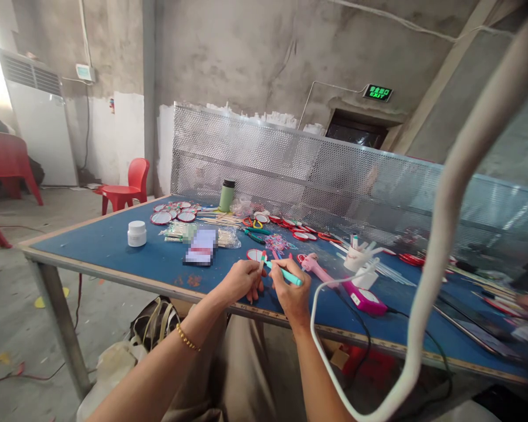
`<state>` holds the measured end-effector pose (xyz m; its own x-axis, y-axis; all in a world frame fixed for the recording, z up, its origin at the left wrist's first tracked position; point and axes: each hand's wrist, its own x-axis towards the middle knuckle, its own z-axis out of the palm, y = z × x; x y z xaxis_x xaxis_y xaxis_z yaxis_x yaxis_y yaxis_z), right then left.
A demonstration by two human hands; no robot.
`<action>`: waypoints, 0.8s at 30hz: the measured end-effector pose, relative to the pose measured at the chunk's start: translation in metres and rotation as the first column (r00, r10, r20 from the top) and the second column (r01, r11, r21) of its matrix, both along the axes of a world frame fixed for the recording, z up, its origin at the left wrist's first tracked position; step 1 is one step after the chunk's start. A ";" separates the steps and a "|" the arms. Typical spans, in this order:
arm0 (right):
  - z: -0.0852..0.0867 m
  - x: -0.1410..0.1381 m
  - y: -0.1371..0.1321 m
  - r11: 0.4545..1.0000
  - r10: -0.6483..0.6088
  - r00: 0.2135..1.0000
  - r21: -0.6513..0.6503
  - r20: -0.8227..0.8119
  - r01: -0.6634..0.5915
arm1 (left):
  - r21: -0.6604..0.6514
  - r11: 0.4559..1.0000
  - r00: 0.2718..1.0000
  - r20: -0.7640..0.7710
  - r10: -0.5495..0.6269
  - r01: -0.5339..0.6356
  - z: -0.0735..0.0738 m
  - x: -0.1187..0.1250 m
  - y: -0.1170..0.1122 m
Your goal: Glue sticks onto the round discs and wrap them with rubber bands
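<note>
My left hand [243, 278] pinches a small white stick with a red and green top [262, 259] near the table's front edge. In my right hand [293, 293] is a turquoise marker pen [291, 276], its tip pointing left, close to the stick; whether they touch I cannot tell. Just behind my hands lies a round white disc with a red rim [256, 254]. A pink glue gun [319, 269] rests right of my right hand, and a magenta box with a cord [365, 298] sits beyond it.
On the blue table [114, 258] stand a white jar [136, 234], a phone [201, 246] and a green bottle [227, 196]. Pliers [257, 231], sticks and red-rimmed discs lie farther back. A thick white cable [440, 217] hangs close on the right. A perforated metal screen [246, 152] borders the back.
</note>
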<state>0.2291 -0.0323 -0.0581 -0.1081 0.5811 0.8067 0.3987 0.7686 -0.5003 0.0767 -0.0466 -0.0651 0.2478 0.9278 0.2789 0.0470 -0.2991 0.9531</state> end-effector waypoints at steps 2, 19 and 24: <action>0.001 0.000 0.000 1.000 0.001 1.000 0.000 -0.001 -0.001 | 0.001 1.000 1.000 -0.003 0.004 -0.004 0.001 0.000 0.000; -0.001 0.000 0.001 1.000 0.009 1.000 0.003 -0.001 -0.009 | 0.001 1.000 1.000 -0.011 0.009 -0.009 0.001 0.000 -0.001; 0.000 -0.001 0.000 1.000 0.009 1.000 0.002 -0.005 -0.009 | 0.004 1.000 1.000 -0.013 0.010 -0.010 0.001 0.000 -0.001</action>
<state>0.2282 -0.0322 -0.0580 -0.1094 0.5788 0.8081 0.3896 0.7729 -0.5009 0.0769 -0.0475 -0.0636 0.2422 0.9292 0.2792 0.0628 -0.3022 0.9512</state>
